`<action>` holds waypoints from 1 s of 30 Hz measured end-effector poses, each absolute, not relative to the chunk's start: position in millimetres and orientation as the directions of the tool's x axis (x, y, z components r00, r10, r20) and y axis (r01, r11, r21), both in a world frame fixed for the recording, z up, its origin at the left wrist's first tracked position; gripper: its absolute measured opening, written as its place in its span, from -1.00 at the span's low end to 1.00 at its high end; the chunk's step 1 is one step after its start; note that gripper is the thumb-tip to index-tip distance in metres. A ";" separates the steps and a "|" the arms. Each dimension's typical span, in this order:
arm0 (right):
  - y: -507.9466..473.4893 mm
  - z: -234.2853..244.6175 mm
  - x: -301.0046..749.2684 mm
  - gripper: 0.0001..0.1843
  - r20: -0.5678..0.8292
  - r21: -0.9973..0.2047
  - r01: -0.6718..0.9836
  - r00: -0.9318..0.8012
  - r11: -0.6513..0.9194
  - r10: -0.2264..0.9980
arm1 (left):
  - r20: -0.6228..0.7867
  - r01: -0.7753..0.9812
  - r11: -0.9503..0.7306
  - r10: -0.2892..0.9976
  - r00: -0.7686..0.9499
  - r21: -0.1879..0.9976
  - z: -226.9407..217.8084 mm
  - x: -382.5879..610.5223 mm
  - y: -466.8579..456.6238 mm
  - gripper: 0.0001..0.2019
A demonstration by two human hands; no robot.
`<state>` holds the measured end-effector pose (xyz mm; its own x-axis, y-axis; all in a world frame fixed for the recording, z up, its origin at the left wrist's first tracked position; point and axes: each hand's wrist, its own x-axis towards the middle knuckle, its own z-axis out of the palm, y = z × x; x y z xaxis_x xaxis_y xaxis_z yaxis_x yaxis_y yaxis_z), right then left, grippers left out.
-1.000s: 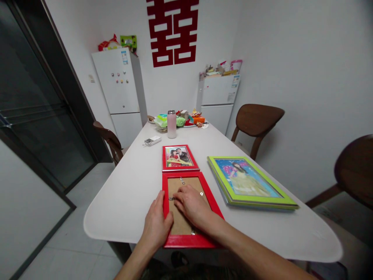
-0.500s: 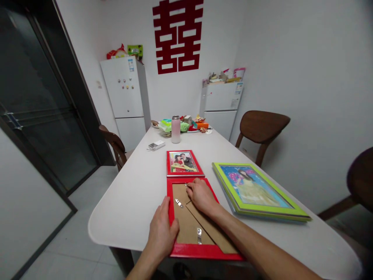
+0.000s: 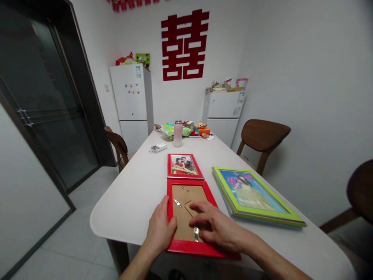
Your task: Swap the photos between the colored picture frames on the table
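Note:
A red picture frame [image 3: 171, 245] lies face down at the near edge of the table, its brown backing board [image 3: 182, 223] upward. My left hand [image 3: 159, 225] grips the left side of this frame, thumb over the rim. Above the lower part of the board is my right hand [image 3: 217, 225], fingers apart and bent, close to the near metal clip [image 3: 196, 234]; whether it touches the clip I cannot tell. A left clip [image 3: 177, 203] and a far clip [image 3: 185, 189] both sit at a slant. The stand flap is partly hidden under my right hand.
Beyond it lies a smaller red frame [image 3: 169, 171] with a couple's photo. Green frames [image 3: 236, 208] are stacked to the right. Farther back are a white device [image 3: 159, 147], a pink bottle [image 3: 177, 136] and packets [image 3: 186, 132]. Chairs [image 3: 264, 136] flank the white table [image 3: 122, 210].
My right hand has left the far clip and moved toward me, over the near clip. The far clip now shows uncovered. My left hand stays on the frame; the view has tilted up slightly.

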<state>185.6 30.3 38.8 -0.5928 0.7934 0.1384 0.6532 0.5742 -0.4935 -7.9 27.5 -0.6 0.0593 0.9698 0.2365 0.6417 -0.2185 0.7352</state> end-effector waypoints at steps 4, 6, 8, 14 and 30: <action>17.2 33.2 186.6 -0.72 0.145 -0.488 0.655 -0.591 0.577 0.794 | 0.244 0.626 -0.217 0.969 0.044 0.749 -2.0 -8.2 27.5 -0.44; 18.8 28.5 182.7 -0.79 0.167 -0.487 0.661 -0.571 0.571 0.804 | 0.245 0.624 -0.219 0.968 0.045 0.750 -2.7 -8.3 27.4 -0.44; 21.2 24.0 178.3 -0.84 0.209 -0.490 0.666 -0.536 0.563 0.818 | 0.247 0.627 -0.222 0.968 0.049 0.747 -3.4 -8.5 27.4 -0.45; 21.9 19.3 180.9 -0.78 0.241 -0.540 0.687 -0.428 0.487 0.871 | 0.264 0.638 -0.227 0.964 0.038 0.736 -6.9 -9.4 29.1 -0.45; 25.3 30.1 174.8 -0.57 0.232 -0.394 0.871 -0.215 0.294 0.949 | 0.241 0.509 -0.202 0.970 -0.011 0.837 -0.7 -12.2 30.9 -0.53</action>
